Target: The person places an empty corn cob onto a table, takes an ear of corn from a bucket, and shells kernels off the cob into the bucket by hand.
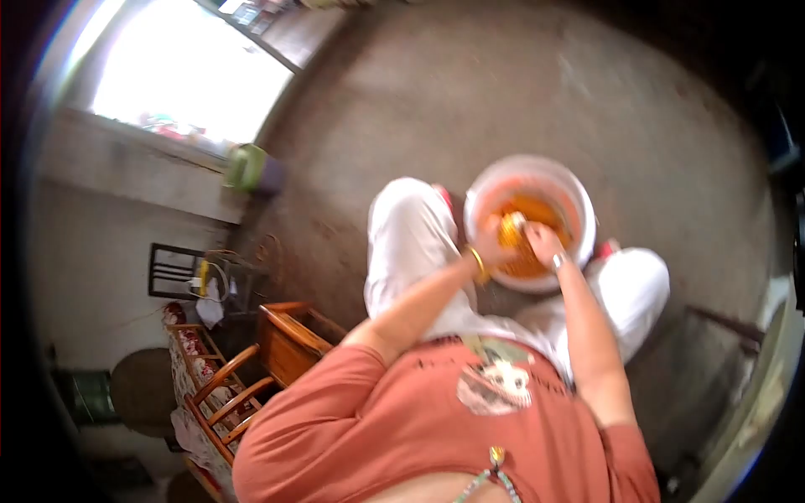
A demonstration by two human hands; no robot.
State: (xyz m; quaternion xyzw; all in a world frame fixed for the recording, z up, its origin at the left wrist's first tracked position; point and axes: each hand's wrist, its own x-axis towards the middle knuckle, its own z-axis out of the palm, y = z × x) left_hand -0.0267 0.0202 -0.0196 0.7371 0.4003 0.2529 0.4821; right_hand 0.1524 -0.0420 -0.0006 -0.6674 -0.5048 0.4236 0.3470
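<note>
A white bucket (589, 214) stands on the floor between my knees, with orange-yellow liquid (528, 267) inside. Both hands reach down into it. My left hand (496, 243), with a yellow bangle at the wrist, is blurred beside a pale yellow and white object (512, 225) whose shape I cannot make out. From the other side, my right hand (543, 241), wearing a silvery band at the wrist, has its fingers bent against that same object.
Wooden chair (289, 344) at the lower left. A green and purple bin (247, 169) stands by the wall under a bright opening. A dark metal rack (176, 271) with cables is at the left. Grey floor (402, 101) extends beyond the bucket.
</note>
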